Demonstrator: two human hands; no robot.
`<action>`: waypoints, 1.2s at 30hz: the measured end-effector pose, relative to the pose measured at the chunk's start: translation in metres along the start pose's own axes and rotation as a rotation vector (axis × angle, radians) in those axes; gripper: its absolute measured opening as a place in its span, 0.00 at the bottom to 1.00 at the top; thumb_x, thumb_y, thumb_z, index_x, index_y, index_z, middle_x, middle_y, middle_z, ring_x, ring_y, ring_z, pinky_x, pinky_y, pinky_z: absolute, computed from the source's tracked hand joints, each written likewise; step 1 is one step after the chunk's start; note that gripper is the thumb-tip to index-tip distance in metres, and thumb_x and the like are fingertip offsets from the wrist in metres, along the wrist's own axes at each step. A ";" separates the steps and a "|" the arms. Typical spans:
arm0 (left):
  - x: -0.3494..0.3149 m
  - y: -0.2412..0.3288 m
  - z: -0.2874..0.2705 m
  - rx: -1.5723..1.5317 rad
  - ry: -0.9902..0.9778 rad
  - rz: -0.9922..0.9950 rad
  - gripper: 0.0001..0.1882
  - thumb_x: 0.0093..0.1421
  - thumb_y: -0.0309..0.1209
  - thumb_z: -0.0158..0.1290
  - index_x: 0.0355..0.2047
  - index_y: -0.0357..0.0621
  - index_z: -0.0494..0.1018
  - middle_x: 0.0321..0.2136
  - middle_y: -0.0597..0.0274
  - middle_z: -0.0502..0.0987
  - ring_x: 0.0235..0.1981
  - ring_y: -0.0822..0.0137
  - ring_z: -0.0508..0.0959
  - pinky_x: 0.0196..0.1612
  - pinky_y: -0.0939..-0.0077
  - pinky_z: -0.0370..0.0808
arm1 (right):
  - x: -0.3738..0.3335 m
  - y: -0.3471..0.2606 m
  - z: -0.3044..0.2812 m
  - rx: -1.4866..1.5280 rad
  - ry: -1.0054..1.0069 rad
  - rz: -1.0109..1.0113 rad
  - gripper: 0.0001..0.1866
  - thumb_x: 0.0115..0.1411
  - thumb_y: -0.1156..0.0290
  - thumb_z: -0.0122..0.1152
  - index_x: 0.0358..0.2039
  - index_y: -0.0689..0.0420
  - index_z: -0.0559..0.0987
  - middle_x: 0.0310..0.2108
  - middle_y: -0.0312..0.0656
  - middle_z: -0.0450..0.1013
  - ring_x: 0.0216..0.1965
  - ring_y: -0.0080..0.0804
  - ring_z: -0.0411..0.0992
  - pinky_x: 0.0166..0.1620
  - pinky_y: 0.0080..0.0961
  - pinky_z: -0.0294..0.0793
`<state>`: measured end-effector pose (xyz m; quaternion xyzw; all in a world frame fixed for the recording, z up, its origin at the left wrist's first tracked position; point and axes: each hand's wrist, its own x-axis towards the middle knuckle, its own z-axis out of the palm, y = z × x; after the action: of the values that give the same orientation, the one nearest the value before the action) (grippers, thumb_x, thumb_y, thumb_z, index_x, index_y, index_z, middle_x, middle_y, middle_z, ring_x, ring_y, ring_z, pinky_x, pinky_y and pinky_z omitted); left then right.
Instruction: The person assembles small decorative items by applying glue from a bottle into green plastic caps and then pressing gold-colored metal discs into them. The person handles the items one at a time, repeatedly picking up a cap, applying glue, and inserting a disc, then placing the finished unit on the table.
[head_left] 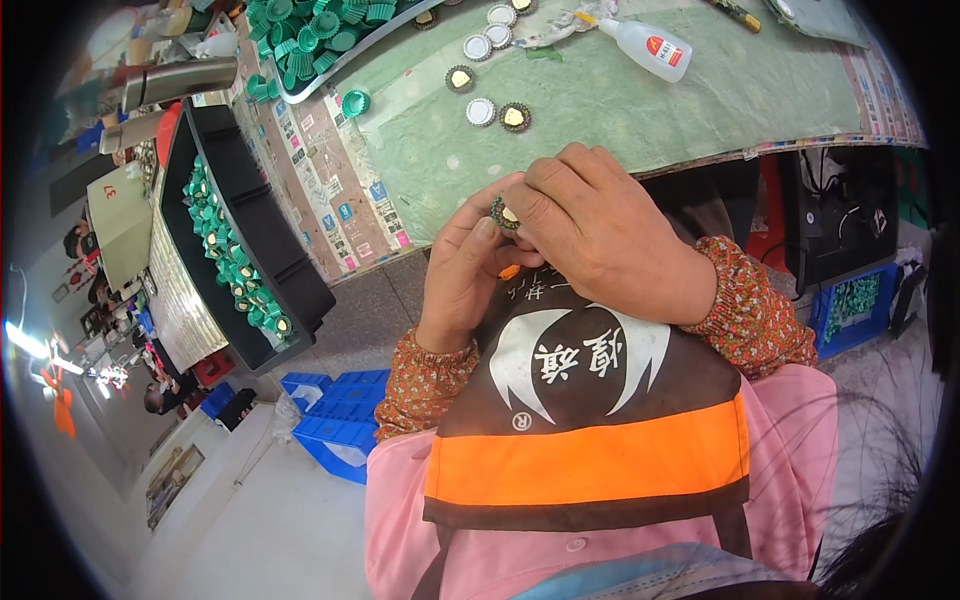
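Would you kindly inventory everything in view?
Table: one, green, ahead
Bottle: one, white, table
Discs: several, white, table
Dark caps: several, on table
Tray: one, pale, table's left
Bin: one, black, left of table
Green caps: many, mostly in tray and bin
Crates: at least two, blue, both sides
Held cap: one, dark green, centre
Apron: one, brown, worn
Sleeves: two, reddish floral, forearms
Left hand: one, pinching held cap
Right hand: one, at held cap

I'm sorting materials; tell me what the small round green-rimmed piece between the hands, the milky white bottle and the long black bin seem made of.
Small round green-rimmed piece: its ridged-looking rim suggests metal, possibly plastic; partly hidden, so finish unclear.
Milky white bottle: probably soft, smooth plastic, by its translucent body.
Long black bin: likely moulded plastic, fairly matte, by its even colour.
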<state>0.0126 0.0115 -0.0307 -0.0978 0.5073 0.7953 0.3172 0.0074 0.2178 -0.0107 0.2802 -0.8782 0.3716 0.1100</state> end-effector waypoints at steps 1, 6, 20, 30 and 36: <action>0.000 0.001 0.003 0.016 0.006 0.007 0.27 0.74 0.37 0.46 0.67 0.33 0.61 0.46 0.56 0.78 0.43 0.68 0.81 0.46 0.71 0.84 | 0.000 -0.001 0.002 -0.011 0.025 -0.007 0.16 0.52 0.71 0.61 0.41 0.63 0.75 0.38 0.45 0.70 0.40 0.41 0.69 0.43 0.35 0.70; -0.003 0.000 0.003 0.209 0.015 0.054 0.26 0.75 0.35 0.44 0.67 0.34 0.62 0.46 0.56 0.78 0.43 0.70 0.81 0.47 0.72 0.83 | -0.002 0.001 0.013 -0.053 0.071 -0.026 0.12 0.53 0.70 0.59 0.36 0.62 0.75 0.35 0.44 0.68 0.39 0.41 0.68 0.41 0.34 0.70; 0.004 -0.003 0.011 0.197 0.107 0.085 0.12 0.72 0.26 0.43 0.53 0.37 0.63 0.45 0.53 0.77 0.41 0.68 0.83 0.43 0.71 0.86 | -0.011 0.014 0.017 0.730 -0.043 0.573 0.11 0.57 0.74 0.65 0.38 0.63 0.75 0.32 0.46 0.73 0.31 0.38 0.76 0.35 0.33 0.75; 0.000 -0.007 0.021 0.214 0.103 0.122 0.11 0.72 0.23 0.42 0.53 0.37 0.61 0.43 0.53 0.77 0.38 0.69 0.82 0.42 0.71 0.85 | -0.017 0.016 0.039 1.190 -0.013 0.752 0.08 0.59 0.75 0.63 0.33 0.66 0.73 0.25 0.38 0.74 0.25 0.18 0.74 0.25 0.19 0.72; -0.001 -0.008 0.010 0.251 0.140 0.067 0.11 0.73 0.28 0.43 0.52 0.39 0.64 0.41 0.54 0.79 0.35 0.72 0.82 0.39 0.71 0.85 | -0.014 0.020 0.037 1.221 -0.069 0.783 0.10 0.63 0.69 0.62 0.33 0.64 0.75 0.23 0.34 0.72 0.21 0.15 0.69 0.21 0.17 0.65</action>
<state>0.0198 0.0223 -0.0310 -0.0955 0.6269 0.7268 0.2639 0.0079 0.2081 -0.0544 -0.0319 -0.5530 0.7987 -0.2351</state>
